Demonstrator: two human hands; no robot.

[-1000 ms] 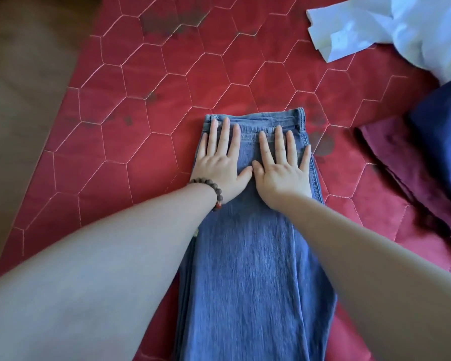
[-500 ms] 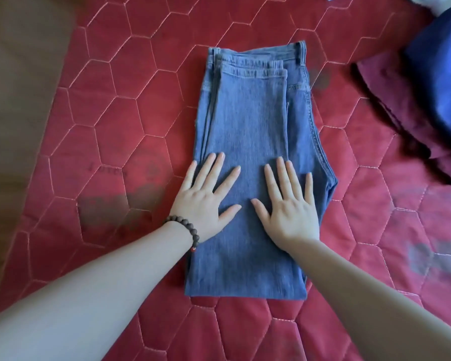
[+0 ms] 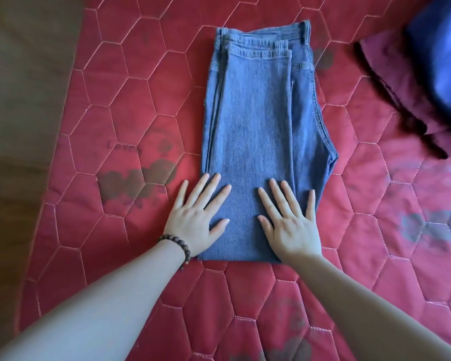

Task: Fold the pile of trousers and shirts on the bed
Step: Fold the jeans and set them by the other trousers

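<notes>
A pair of blue jeans [image 3: 258,121] lies folded in a long rectangle on the red quilted bed cover [image 3: 110,142], waistband at the far end. My left hand [image 3: 197,220], with a bead bracelet at the wrist, lies flat with fingers spread on the near left corner of the jeans, its outer fingers over the cover. My right hand [image 3: 290,225] presses flat on the near right part of the jeans, fingers straight and spread. Neither hand grips anything.
A dark maroon garment [image 3: 391,82] and a blue garment [image 3: 443,63] lie heaped at the far right of the bed. The bed's left edge runs along a brown floor [image 3: 18,100].
Both hands have slid flat along the jeans from the waistband end toward me, down to the near folded edge. The view has tilted so the white garment is out of sight.
</notes>
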